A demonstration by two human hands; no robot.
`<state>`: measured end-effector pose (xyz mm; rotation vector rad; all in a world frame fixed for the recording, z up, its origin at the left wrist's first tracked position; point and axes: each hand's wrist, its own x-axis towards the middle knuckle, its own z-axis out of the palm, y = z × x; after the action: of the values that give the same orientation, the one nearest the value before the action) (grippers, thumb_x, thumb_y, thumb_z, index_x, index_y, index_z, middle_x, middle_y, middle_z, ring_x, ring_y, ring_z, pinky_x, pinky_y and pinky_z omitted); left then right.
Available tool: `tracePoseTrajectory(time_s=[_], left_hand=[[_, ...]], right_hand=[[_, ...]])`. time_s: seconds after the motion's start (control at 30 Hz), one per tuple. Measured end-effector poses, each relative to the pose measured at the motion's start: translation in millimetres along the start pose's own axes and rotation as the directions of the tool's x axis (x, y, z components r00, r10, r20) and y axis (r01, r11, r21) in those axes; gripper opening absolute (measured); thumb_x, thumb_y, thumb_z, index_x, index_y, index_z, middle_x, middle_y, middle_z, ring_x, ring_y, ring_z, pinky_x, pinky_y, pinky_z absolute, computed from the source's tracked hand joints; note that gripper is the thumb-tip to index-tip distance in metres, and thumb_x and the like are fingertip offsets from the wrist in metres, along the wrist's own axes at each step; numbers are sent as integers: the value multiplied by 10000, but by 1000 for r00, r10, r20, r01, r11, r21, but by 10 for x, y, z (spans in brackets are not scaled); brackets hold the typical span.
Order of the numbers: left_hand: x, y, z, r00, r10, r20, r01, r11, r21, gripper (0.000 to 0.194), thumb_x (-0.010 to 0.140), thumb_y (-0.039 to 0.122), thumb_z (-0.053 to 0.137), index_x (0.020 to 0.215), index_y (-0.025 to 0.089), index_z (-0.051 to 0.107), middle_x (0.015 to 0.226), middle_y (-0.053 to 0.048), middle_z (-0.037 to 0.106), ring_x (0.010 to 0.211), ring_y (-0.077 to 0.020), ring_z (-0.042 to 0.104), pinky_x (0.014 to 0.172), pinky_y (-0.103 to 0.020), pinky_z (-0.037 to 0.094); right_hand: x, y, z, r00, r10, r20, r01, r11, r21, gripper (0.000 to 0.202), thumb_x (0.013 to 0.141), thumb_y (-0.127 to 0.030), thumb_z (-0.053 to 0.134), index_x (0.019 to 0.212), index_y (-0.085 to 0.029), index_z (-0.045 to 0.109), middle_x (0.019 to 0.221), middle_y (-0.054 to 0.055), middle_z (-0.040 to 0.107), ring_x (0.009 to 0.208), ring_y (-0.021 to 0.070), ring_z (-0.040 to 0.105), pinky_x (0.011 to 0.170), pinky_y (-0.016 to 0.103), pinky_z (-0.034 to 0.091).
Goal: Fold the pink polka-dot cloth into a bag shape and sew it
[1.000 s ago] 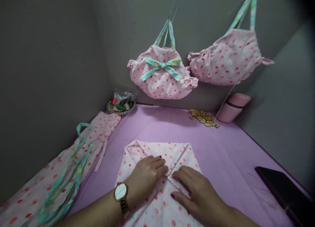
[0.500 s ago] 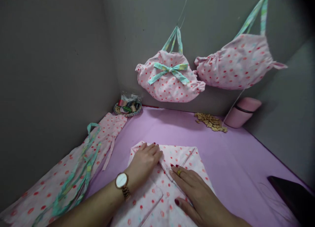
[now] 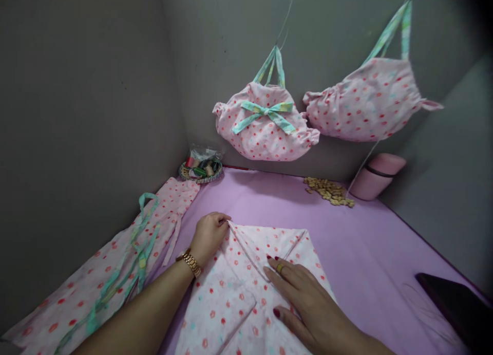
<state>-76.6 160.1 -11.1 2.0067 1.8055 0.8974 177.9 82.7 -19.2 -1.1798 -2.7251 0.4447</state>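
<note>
A pink cloth (image 3: 225,303) with red dots lies folded on the purple table cover, its far corners turned inward. At its far left corner my left hand (image 3: 210,236) is closed, pinching the fabric edge between thumb and fingers. A watch with a metal band (image 3: 188,262) is on that wrist. My right hand (image 3: 298,293) rests flat on the cloth's right half, fingers stretched out near the diagonal fold, with a ring (image 3: 280,267) on one finger.
Two dotted pouches (image 3: 265,124) hang on strings above the table (image 3: 370,273). Dotted fabric with green ties (image 3: 142,262) lies left. A basket of thread spools (image 3: 202,171), a heap of beige pieces (image 3: 329,191) and a pink cylinder (image 3: 377,176) stand behind; a dark flat object (image 3: 454,303) lies right.
My left hand has moved left from lying on the cloth to pinching its far left corner, and the wrist has turned. My right hand has stayed in place.
</note>
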Motion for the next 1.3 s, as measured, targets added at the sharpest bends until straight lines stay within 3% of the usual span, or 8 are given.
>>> tracePoseTrajectory(time_s=[0.2, 0.37, 0.43, 0.57, 0.67, 0.83, 1.17, 1.3], left_hand=[[-121, 183, -18, 987, 160, -27, -159, 987, 35, 366, 811, 70, 408, 1107, 152, 606, 1163, -99, 625, 1107, -192, 540, 1017, -398, 348], [-394, 428, 116, 792, 502, 348, -541, 841, 16, 387, 905, 253, 372, 1279, 200, 453, 1376, -92, 451, 1294, -222, 356, 1059, -493, 269], [-447, 447, 168, 755, 493, 433, -557, 830, 26, 442, 915, 293, 346, 1347, 201, 354, 1421, -98, 383, 1323, -242, 300, 1054, -542, 244], [-448, 423, 188, 758, 467, 456, -535, 845, 24, 450, 930, 305, 290, 1368, 202, 312, 1440, -96, 352, 1334, -233, 274, 1059, -537, 228], [-434, 443, 153, 766, 475, 433, -526, 850, -3, 436, 919, 295, 332, 1346, 210, 347, 1420, -99, 385, 1321, -235, 299, 1053, -538, 235], [-446, 492, 139, 716, 529, 455, -562, 824, -72, 385, 919, 244, 330, 1293, 242, 419, 1375, -60, 454, 1287, -219, 364, 1048, -519, 255], [-473, 515, 146, 717, 527, 457, -555, 827, -83, 392, 928, 267, 320, 1314, 245, 388, 1399, -58, 423, 1295, -230, 348, 1045, -526, 255], [-542, 560, 139, 625, 578, 524, -596, 787, -157, 501, 912, 452, 329, 1370, 251, 304, 1428, -82, 374, 1319, -278, 300, 1042, -570, 232]], right_hand=[[-20, -38, -20, 999, -16, -43, 17, 999, 27, 562, 884, -424, 460, 1401, -248, 322, 1412, 92, 383, 1287, 270, 336, 1026, 485, 336], [-15, 117, -32, 940, 75, -333, -30, 990, 138, 444, 941, -288, 328, 1377, -215, 359, 1417, 85, 373, 1305, 200, 316, 1052, 419, 327], [-16, 190, -53, 904, 130, -407, -81, 987, 137, 448, 943, -252, 310, 1387, -201, 335, 1417, 90, 371, 1309, 191, 310, 1057, 417, 319], [-80, 166, -58, 955, 2, -296, -13, 999, -36, 475, 896, -275, 425, 1359, -187, 376, 1363, 130, 428, 1247, 246, 390, 996, 436, 380], [-131, 19, -28, 969, -7, -246, -13, 997, -77, 392, 820, -349, 554, 1161, -159, 526, 1100, 145, 584, 1000, 265, 547, 841, 423, 468], [-106, -123, 4, 973, 46, -226, -50, 999, -9, 165, 892, -176, 374, 845, -181, 532, 752, 53, 580, 691, 176, 543, 630, 314, 454], [-99, -106, 39, 970, 16, -242, 2, 997, 73, 188, 897, -156, 360, 833, -180, 535, 731, 44, 573, 685, 167, 529, 636, 305, 426], [-74, -121, -66, 968, 75, -241, -19, 974, 225, 217, 905, -193, 364, 785, -185, 545, 722, 37, 584, 682, 154, 548, 636, 287, 456]])
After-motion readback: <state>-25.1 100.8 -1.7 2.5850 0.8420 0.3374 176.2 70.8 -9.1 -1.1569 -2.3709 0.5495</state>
